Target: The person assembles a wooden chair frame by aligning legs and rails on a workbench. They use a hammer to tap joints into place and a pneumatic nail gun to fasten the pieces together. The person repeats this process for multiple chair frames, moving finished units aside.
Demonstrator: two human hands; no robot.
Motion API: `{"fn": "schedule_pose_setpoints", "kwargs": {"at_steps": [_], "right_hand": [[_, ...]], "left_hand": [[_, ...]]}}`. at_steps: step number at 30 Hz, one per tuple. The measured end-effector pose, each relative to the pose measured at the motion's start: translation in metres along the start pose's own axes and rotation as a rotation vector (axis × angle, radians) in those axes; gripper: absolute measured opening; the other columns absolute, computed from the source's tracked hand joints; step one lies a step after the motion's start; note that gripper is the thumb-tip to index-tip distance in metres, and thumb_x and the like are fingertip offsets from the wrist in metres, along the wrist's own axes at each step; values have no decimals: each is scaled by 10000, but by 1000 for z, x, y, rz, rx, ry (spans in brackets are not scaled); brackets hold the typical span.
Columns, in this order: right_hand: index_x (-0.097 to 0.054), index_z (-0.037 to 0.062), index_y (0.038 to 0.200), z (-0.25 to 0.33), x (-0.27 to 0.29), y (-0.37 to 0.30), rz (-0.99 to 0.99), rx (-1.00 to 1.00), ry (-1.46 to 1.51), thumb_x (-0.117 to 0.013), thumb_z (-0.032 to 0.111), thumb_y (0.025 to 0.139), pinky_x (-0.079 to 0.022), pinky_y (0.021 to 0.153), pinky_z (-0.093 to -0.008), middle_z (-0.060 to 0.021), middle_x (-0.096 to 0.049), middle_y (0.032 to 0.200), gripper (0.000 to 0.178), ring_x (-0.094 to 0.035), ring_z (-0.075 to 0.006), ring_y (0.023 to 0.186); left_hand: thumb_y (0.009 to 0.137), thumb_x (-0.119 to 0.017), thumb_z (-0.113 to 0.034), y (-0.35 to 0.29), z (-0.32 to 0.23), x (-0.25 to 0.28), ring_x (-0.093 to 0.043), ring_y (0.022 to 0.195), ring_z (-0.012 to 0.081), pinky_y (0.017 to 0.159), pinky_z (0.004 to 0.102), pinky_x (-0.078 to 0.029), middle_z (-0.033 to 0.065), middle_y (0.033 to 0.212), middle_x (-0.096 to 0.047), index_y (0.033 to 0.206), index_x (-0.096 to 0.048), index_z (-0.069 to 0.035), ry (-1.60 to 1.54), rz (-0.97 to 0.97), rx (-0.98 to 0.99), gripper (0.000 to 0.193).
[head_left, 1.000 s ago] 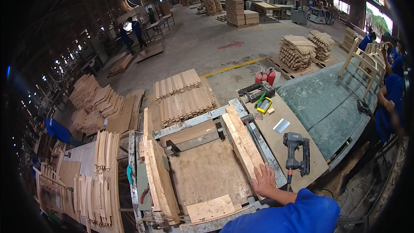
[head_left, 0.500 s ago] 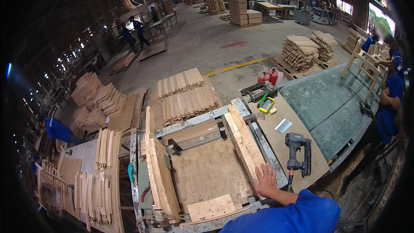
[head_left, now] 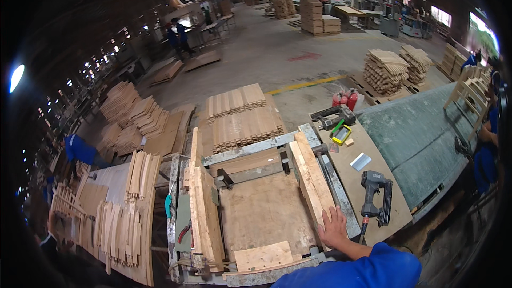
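Observation:
My right hand (head_left: 334, 229) lies palm down on the near end of a light wooden beam (head_left: 313, 181), fingers stretched out and not wrapped round it. The beam forms the right side of a metal-framed jig (head_left: 250, 148). A second wooden beam (head_left: 205, 218) stands along the jig's left side. Between them lies a worn plywood panel (head_left: 266, 197), with a smaller wooden piece (head_left: 262, 256) at its near edge. My left hand is out of view. To the right of my right hand, a dark nail gun (head_left: 376, 194) rests on a side board.
Beyond that gun lie another nail gun (head_left: 333, 117), a yellow-edged case (head_left: 341, 135) and a metal plate (head_left: 360, 161). Fire extinguishers (head_left: 345, 98) stand behind. Wood strips (head_left: 120, 232) cover the left table; stacked slats (head_left: 240, 114) stand ahead. A person (head_left: 80, 149) bends at far left.
The whole view has shifted, so the jig and bench appear a little farther right. My right hand stays on the near end of the right beam.

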State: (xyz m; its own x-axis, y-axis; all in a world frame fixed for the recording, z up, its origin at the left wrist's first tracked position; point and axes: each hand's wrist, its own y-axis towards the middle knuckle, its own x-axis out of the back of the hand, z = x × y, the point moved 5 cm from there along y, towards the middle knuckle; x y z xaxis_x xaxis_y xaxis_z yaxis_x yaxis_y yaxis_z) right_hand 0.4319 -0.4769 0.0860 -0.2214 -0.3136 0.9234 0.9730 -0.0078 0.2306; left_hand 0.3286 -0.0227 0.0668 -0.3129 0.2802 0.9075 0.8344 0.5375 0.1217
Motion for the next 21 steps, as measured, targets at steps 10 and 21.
{"fn": "schedule_pose_setpoints", "kwargs": {"at_steps": [10, 21], "right_hand": [[-548, 23, 1507, 1, -4, 0, 61, -57, 8, -637, 405, 951, -200, 1228, -609, -285, -376, 1616, 681, -222, -492, 1556], [-507, 23, 1533, 5, -2, -8, 17, -75, -60, -677, 344, 933, -250, 1223, -604, -261, -404, 1611, 702, -289, -452, 1553]], "left_hand": [[1047, -528, -416, -43, 10, 9, -688, 827, 494, 784, 585, -541, 258, 917, -735, 1049, -741, -8, -23, -42, -57, 461], [1016, -577, -305, -28, -72, -17, -723, 932, 378, 825, 507, -575, 156, 976, -758, 1010, -748, -83, -119, 202, -187, 280]]}}
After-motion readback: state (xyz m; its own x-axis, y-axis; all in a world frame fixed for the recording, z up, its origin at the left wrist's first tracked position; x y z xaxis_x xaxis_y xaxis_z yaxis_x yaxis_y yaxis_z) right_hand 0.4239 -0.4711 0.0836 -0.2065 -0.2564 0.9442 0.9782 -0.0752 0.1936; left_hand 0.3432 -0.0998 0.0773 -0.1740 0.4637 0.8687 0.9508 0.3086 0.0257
